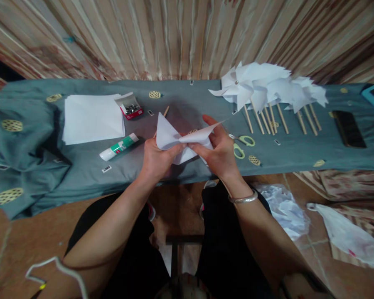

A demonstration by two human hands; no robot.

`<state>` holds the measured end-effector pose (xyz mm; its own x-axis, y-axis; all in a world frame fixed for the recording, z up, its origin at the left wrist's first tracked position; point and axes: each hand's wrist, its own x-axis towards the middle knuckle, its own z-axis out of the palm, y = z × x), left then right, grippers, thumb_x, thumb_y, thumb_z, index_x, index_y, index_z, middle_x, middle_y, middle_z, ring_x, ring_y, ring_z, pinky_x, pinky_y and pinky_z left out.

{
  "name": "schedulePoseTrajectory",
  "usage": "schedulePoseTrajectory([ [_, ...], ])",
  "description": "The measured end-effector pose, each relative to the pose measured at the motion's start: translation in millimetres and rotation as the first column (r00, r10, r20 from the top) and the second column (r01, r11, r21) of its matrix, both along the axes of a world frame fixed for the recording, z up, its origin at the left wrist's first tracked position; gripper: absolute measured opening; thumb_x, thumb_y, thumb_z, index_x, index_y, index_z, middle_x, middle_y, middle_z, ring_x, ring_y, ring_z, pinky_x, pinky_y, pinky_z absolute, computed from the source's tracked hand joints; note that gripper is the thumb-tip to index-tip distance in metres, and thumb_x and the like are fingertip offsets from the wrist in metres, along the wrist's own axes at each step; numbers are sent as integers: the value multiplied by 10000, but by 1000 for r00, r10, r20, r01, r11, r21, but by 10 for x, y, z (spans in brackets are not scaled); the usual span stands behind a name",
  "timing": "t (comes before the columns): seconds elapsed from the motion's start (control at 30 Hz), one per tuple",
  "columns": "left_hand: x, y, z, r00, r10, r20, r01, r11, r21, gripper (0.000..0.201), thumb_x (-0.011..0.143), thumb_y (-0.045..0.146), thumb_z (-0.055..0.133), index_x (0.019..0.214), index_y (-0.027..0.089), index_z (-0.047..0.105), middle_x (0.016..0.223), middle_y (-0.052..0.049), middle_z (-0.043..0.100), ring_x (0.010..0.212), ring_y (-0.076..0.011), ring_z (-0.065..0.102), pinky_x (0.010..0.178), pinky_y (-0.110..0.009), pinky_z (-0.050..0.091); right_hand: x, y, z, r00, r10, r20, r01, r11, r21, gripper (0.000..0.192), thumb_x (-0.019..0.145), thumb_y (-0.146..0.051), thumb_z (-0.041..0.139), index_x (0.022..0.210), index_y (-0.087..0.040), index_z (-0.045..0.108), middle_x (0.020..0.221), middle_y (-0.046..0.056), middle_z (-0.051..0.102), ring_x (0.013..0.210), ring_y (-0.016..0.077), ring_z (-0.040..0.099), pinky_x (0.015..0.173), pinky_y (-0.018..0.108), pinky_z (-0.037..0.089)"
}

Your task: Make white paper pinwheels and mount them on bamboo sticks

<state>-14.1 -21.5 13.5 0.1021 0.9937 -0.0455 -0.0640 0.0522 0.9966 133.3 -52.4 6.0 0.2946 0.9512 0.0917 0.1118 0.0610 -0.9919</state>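
Between my hands is a white paper pinwheel (168, 132), its corners folded in toward the centre. My left hand (158, 160) grips it from the left, thumb pressed near the middle. From the right, my right hand (220, 149) pinches it, thumb at the centre and the other fingers behind the paper. Just behind the pinwheel a wooden stick (166, 111) pokes out, partly hidden by the paper. Green-handled scissors (244, 141) lie beside my right hand, their blades partly covered. To the left of my left hand lies a glue stick (120, 146).
A stack of white paper (92, 118) and an open red box of metal pins (132, 111) are at the left. Several finished pinwheels (268, 85) on sticks lie at the back right, near a dark phone (349, 128). Plastic bags (283, 209) rest on the floor.
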Motion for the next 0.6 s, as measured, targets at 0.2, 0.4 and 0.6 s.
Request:
schedulePoseTrajectory([
  [0.2,5,12,9,1000,6,-16,-7,999,-41,198,564,246,809,724,145,751,789,-88,753,735,-234,692,656,-286,549,5,1,4,1000,-16,12,16,1000,-7,781,593,-352,834,1291,-197,521,950,38,728,879,240,707,806,384,593],
  [0.4,-6,28,13,1000,-7,-8,7,1000,-3,204,553,269,806,700,142,743,744,-75,745,649,-200,671,602,-270,549,12,8,-22,1000,-8,12,8,1000,13,795,597,-380,846,1292,-190,512,952,45,719,873,236,703,784,375,594],
  [0.6,-37,44,-28,995,-41,-96,42,999,11,230,591,307,793,755,155,736,748,-73,747,660,-206,686,593,-270,548,23,-2,-33,1000,18,17,-18,1000,-9,759,644,-370,831,1308,-205,501,910,28,714,863,223,694,802,375,588],
])
